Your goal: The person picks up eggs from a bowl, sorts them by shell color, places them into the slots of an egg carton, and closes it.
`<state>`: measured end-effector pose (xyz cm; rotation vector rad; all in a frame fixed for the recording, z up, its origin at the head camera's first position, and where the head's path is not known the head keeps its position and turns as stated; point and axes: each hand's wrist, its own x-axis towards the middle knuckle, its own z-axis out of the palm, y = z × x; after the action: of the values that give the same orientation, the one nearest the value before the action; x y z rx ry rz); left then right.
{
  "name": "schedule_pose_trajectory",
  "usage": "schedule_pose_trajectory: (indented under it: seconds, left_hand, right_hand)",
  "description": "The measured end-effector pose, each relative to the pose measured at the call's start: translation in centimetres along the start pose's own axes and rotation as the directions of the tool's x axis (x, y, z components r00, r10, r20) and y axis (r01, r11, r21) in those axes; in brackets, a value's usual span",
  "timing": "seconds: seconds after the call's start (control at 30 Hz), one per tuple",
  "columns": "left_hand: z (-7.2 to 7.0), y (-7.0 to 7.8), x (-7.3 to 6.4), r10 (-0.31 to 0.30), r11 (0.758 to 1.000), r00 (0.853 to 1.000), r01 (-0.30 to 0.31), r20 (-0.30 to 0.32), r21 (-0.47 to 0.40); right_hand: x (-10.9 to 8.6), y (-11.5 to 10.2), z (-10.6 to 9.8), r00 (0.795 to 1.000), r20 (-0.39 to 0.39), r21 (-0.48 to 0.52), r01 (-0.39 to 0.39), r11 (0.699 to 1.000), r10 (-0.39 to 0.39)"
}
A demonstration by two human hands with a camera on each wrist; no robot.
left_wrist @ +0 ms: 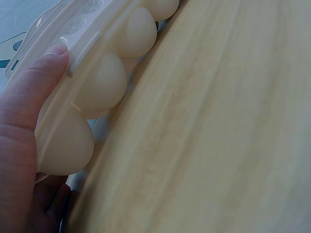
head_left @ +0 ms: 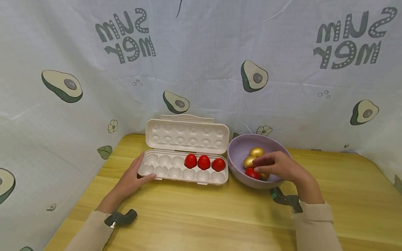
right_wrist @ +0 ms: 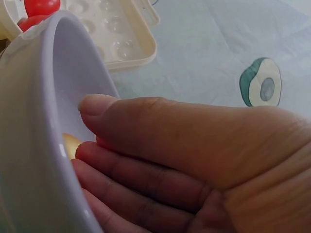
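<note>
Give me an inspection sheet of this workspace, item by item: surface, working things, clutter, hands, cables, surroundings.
Surface: wood-grained table.
Working things: open egg carton, three red eggs in its far row; purple bowl holding gold eggs and a red egg.
Clutter: nothing seen.
Hands: left hand grips the carton's left end; right hand at the bowl's eggs, no grip visible.
Cables: nothing seen.
Surroundings: avocado-print cloth behind.
</note>
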<state>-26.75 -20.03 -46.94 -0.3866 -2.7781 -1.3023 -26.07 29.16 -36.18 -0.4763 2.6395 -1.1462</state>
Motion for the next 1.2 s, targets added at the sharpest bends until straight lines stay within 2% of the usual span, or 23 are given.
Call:
schedule_pose_trajectory:
  seconds: [0.57,0.93,1.2]
  left_hand:
    - [0.0,0.0,0.0,0.005,1.0,1.0,-0.005,0.002,0.015]
    - [-0.1,0.0,-0.1,0.007,1.0,1.0,-0.007,0.001,0.01]
    - [-0.1,0.0,-0.1,0.001,1.0,1.0,-0.001,0.002,0.005]
  right_hand:
    - [0.2,-0.2,0.2,1.0,0.025,-0.03,0.008,1.0,-0.007]
    - [0.4,-0.4,0.8,0.997,0.063,-0.009,0.043,0.999,-0.043]
    - [0.8,-0.1,1.1,0.996,0.063,-0.054,0.071,0.996,-0.067]
